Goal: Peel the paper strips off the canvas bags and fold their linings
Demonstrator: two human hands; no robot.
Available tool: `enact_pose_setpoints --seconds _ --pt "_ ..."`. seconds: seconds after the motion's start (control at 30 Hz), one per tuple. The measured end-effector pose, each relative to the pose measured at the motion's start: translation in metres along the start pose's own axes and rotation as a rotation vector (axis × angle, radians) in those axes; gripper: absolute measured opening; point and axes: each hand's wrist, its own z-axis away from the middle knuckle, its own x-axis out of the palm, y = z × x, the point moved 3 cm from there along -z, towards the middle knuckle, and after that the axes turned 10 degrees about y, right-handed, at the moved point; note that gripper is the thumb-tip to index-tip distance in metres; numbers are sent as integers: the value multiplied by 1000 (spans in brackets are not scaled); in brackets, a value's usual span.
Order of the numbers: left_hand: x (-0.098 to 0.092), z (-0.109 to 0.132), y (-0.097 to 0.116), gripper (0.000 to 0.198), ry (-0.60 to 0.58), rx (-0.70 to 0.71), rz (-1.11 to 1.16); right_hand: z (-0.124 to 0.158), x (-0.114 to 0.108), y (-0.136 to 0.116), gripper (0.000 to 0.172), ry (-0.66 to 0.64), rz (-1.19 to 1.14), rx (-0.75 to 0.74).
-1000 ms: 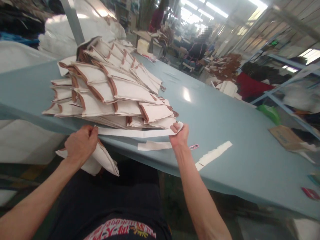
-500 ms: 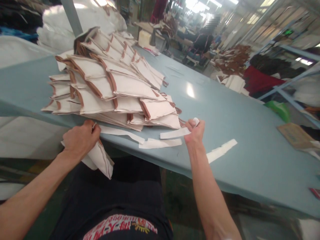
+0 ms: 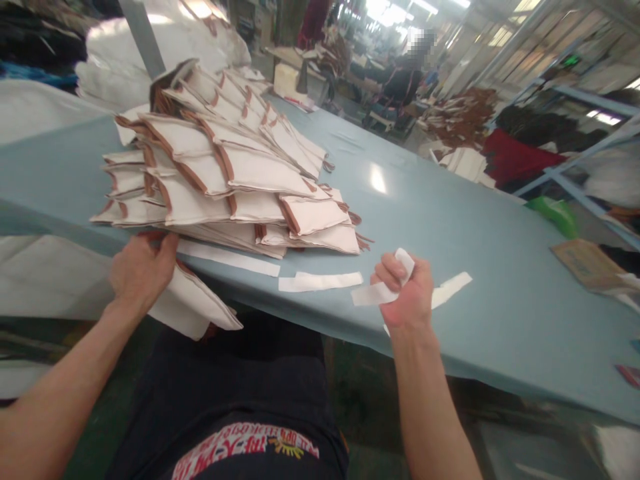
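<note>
Pinching the white strip (image 3: 373,294) in my right hand (image 3: 406,293) at the stack's (image 3: 225,177) 4 o'clock, I clamp the cream piece (image 3: 197,308) at 7 o'clock with my left hand (image 3: 137,270) — best held flat, I judge.

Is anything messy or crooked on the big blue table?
Yes. The pile of cream pieces is fanned out unevenly, not squared, and reaches the near edge of the table. Loose white strips lie beside it at different angles.

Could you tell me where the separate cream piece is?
Head view, lower left: the cream piece is in the left hand, below the table edge, under the stack.
</note>
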Motion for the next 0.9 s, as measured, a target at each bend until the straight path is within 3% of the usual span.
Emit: enact_pose_setpoints --seconds 0.17,0.3,0.4,0.53,0.67,0.77,0.9 --pt "-1 7 -24 44 141 -64 143 30 17 13 52 -113 39 56" --pt "0 47 -39 41 147 -84 253 54 43 26 54 -204 79 31" --pt "9 91 -42 35 -66 -20 363 70 68 41 52 -252 93 -2" --pt "28 162 -24 48 -661 138 604 91 105 60 49 -323 120 -34" --pt "35 220 3 53 -1094 122 835 114 133 75 51 -368 163 -90" --pt "28 240 17 69 -1200 46 1035 128 131 85 53 -347 175 -96" --pt "8 239 13 76 -1120 -92 1238 137 94 97 53 -282 203 -76"
